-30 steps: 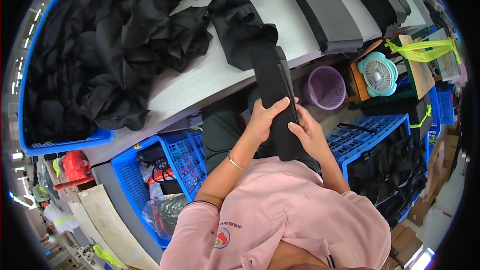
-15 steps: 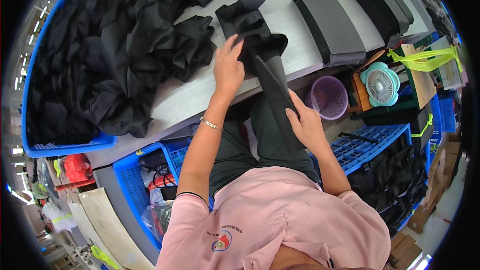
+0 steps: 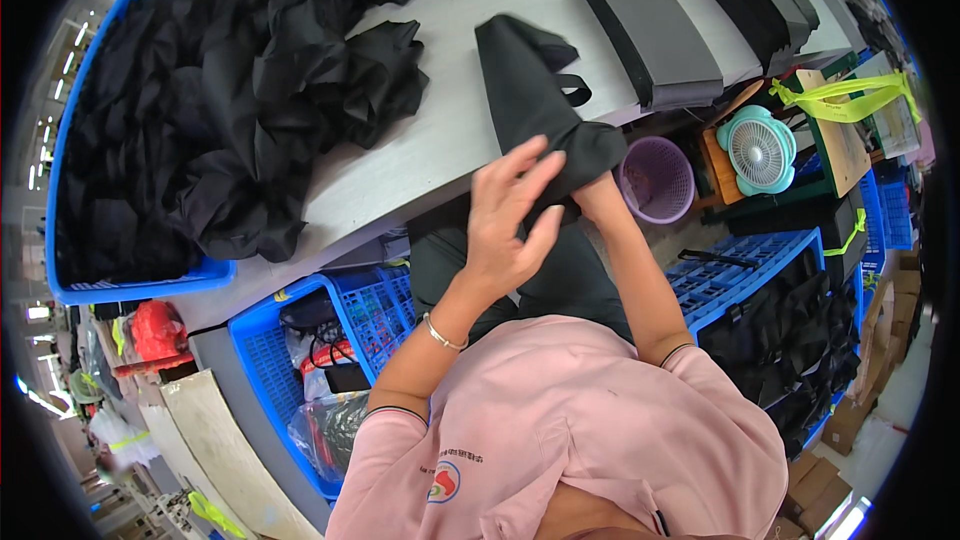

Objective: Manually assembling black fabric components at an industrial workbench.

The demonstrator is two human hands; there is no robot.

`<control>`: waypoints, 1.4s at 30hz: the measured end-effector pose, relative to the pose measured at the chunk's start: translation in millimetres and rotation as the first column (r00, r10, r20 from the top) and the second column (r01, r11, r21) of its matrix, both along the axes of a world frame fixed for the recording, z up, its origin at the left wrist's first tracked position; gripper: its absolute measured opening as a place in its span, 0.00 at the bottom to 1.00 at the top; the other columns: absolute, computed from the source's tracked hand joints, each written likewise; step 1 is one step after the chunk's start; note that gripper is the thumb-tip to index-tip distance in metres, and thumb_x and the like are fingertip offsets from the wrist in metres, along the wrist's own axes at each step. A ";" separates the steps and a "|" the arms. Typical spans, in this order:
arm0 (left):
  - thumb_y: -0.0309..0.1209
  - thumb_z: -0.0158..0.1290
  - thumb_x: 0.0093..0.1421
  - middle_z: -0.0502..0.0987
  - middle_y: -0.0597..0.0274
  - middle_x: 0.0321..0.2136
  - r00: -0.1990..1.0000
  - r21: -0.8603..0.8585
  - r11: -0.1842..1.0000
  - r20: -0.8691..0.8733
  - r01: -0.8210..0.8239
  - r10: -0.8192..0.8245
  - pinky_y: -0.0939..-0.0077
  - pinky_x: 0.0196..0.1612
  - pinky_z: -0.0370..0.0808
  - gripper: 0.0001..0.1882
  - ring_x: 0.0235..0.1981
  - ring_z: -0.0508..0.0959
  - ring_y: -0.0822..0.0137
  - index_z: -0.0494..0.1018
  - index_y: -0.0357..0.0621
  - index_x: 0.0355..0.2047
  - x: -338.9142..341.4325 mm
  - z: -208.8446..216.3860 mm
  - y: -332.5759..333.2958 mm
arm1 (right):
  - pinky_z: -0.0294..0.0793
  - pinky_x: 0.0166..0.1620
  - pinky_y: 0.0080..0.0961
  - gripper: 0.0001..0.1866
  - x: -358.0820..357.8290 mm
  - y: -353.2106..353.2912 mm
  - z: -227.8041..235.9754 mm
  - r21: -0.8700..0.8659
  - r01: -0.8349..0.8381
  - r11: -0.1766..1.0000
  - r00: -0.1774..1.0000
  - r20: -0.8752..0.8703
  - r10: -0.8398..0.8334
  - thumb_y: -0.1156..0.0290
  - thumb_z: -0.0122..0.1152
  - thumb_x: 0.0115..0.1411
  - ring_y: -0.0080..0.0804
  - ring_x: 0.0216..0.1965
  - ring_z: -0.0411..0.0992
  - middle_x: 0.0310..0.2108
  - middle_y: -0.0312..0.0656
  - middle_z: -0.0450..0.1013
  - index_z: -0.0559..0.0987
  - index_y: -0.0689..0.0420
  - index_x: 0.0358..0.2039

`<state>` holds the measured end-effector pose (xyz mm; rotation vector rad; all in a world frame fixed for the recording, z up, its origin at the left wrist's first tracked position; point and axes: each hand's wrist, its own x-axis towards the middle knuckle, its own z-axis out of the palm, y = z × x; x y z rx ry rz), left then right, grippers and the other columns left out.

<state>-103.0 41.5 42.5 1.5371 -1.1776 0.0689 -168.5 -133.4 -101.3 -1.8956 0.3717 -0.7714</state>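
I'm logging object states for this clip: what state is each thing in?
Black fabric piece, far end on the table, near end bunched at the right hand
Left hand, open, fingers spread
Right hand, partly hidden behind the piece, grip unclear
Loose black fabric, crumpled, spilling from the blue crate
Dark stacked pieces, flat, layered
Purple basket, upright, open-topped
Turquoise fan, running or off unclear

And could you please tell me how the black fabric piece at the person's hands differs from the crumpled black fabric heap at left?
The black fabric piece is far smaller than the crumpled heap. The piece has a fairly smooth stretch; the heap is crumpled throughout. The right hand touches the piece; neither touches the heap. Both are black.
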 end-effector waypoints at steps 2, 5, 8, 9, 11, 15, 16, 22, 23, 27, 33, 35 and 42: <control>0.17 0.54 0.48 0.64 0.49 0.63 0.985 0.046 0.989 -0.089 -0.143 0.146 0.65 0.58 0.68 0.36 0.61 0.66 0.54 0.67 0.39 0.61 -5.6 -26.1 27.4 | 0.68 0.59 0.30 0.25 0.4 25.0 42.0 0.407 0.045 0.912 0.994 -0.108 -0.001 0.68 0.58 0.65 0.33 0.61 0.65 0.60 0.45 0.68 0.68 0.60 0.61; 0.19 0.56 0.46 0.58 0.49 0.66 0.973 0.106 0.974 -0.100 -0.200 0.210 0.62 0.60 0.65 0.40 0.64 0.62 0.52 0.62 0.40 0.64 -17.5 -37.4 25.3 | 0.73 0.55 0.34 0.23 3.7 37.2 71.7 0.864 0.091 0.495 0.986 -0.011 -0.163 0.67 0.61 0.64 0.32 0.54 0.71 0.54 0.40 0.72 0.71 0.59 0.58; 0.20 0.57 0.45 0.54 0.49 0.68 0.955 0.105 0.965 -0.149 -0.241 0.255 0.63 0.60 0.64 0.44 0.65 0.59 0.52 0.58 0.41 0.66 -22.3 -37.1 14.9 | 0.79 0.50 0.36 0.23 4.0 43.4 87.3 0.909 -0.028 0.416 0.981 0.106 -0.165 0.66 0.63 0.62 0.34 0.48 0.75 0.50 0.43 0.75 0.73 0.59 0.56; 0.21 0.58 0.46 0.53 0.50 0.68 0.951 0.094 0.956 -0.117 -0.276 0.286 0.63 0.58 0.64 0.44 0.64 0.58 0.51 0.57 0.42 0.66 -20.6 -35.9 11.9 | 0.79 0.50 0.36 0.23 3.3 45.6 94.2 0.907 -0.028 0.420 0.982 0.103 -0.157 0.66 0.63 0.62 0.34 0.48 0.75 0.50 0.43 0.75 0.73 0.59 0.56; 0.22 0.58 0.46 0.52 0.50 0.69 0.941 0.076 0.945 -0.092 -0.318 0.325 0.63 0.57 0.64 0.45 0.63 0.58 0.51 0.56 0.43 0.67 -19.2 -33.7 4.0 | 0.80 0.48 0.35 0.22 0.9 49.8 109.0 0.932 -0.054 0.357 0.980 0.118 -0.161 0.65 0.60 0.64 0.33 0.46 0.76 0.49 0.43 0.75 0.72 0.59 0.56; 0.19 0.58 0.48 0.63 0.55 0.60 0.906 0.044 0.922 -0.172 -0.385 0.387 0.74 0.44 0.69 0.37 0.47 0.68 0.64 0.66 0.45 0.62 -17.4 -32.4 -2.7 | 0.80 0.48 0.36 0.22 -1.8 53.1 114.5 0.944 0.018 0.331 0.980 0.049 -0.193 0.65 0.60 0.64 0.34 0.46 0.76 0.49 0.44 0.75 0.72 0.59 0.56; 0.17 0.58 0.49 0.67 0.58 0.56 0.906 0.043 0.933 -0.226 -0.358 0.358 0.78 0.40 0.70 0.34 0.40 0.70 0.68 0.70 0.45 0.59 -16.7 -31.8 -2.3 | 0.80 0.48 0.35 0.22 -2.8 55.5 115.4 0.933 0.037 0.357 0.979 0.038 -0.199 0.65 0.60 0.64 0.34 0.46 0.76 0.49 0.44 0.75 0.73 0.60 0.55; 0.05 0.48 0.43 0.70 0.60 0.48 0.922 -0.069 0.957 -0.297 -0.281 0.249 0.81 0.32 0.72 0.39 0.43 0.75 0.68 0.75 0.48 0.56 -18.9 -26.1 -5.2 | 0.82 0.44 0.32 0.20 -5.0 51.6 95.9 0.937 -0.185 0.298 0.960 0.237 -0.150 0.66 0.61 0.62 0.34 0.43 0.78 0.46 0.45 0.76 0.75 0.61 0.51; 0.05 0.48 0.43 0.70 0.60 0.48 0.922 -0.066 0.958 -0.298 -0.279 0.248 0.81 0.32 0.72 0.39 0.43 0.75 0.68 0.75 0.48 0.56 -21.0 -26.8 -5.9 | 0.83 0.42 0.29 0.18 -4.3 50.6 93.6 0.931 -0.284 0.229 0.940 0.317 -0.125 0.67 0.62 0.60 0.33 0.41 0.78 0.43 0.44 0.77 0.76 0.61 0.49; 0.06 0.50 0.44 0.70 0.60 0.48 0.914 -0.044 0.961 -0.322 -0.275 0.246 0.79 0.33 0.73 0.39 0.42 0.74 0.67 0.73 0.48 0.58 -28.3 -32.5 -7.7 | 0.82 0.45 0.34 0.19 -1.0 46.6 69.2 0.905 -0.379 0.192 0.913 0.399 -0.079 0.65 0.59 0.63 0.36 0.45 0.77 0.46 0.47 0.76 0.74 0.62 0.52; 0.07 0.53 0.47 0.70 0.60 0.48 0.903 -0.033 0.957 -0.342 -0.287 0.259 0.79 0.33 0.73 0.38 0.41 0.73 0.68 0.71 0.47 0.60 -31.9 -39.1 -6.7 | 0.82 0.46 0.36 0.20 3.7 51.8 57.2 0.929 -0.325 0.175 0.920 0.354 -0.169 0.65 0.57 0.65 0.38 0.45 0.77 0.48 0.48 0.75 0.72 0.62 0.54; 0.08 0.54 0.48 0.70 0.60 0.48 0.903 -0.025 0.957 -0.339 -0.290 0.265 0.80 0.33 0.73 0.38 0.41 0.73 0.68 0.71 0.48 0.60 -33.4 -40.6 -5.7 | 0.82 0.47 0.36 0.20 3.4 55.8 56.9 0.906 -0.368 0.210 0.900 0.404 -0.163 0.64 0.56 0.66 0.38 0.45 0.77 0.48 0.48 0.75 0.72 0.62 0.54; 0.09 0.54 0.49 0.69 0.61 0.50 0.901 -0.005 0.965 -0.360 -0.262 0.243 0.83 0.35 0.72 0.38 0.43 0.73 0.71 0.70 0.47 0.62 -30.5 -48.2 -0.5 | 0.81 0.48 0.35 0.20 5.8 58.8 62.9 0.940 -0.225 0.256 0.946 0.274 -0.175 0.63 0.52 0.68 0.38 0.46 0.77 0.49 0.47 0.74 0.71 0.61 0.55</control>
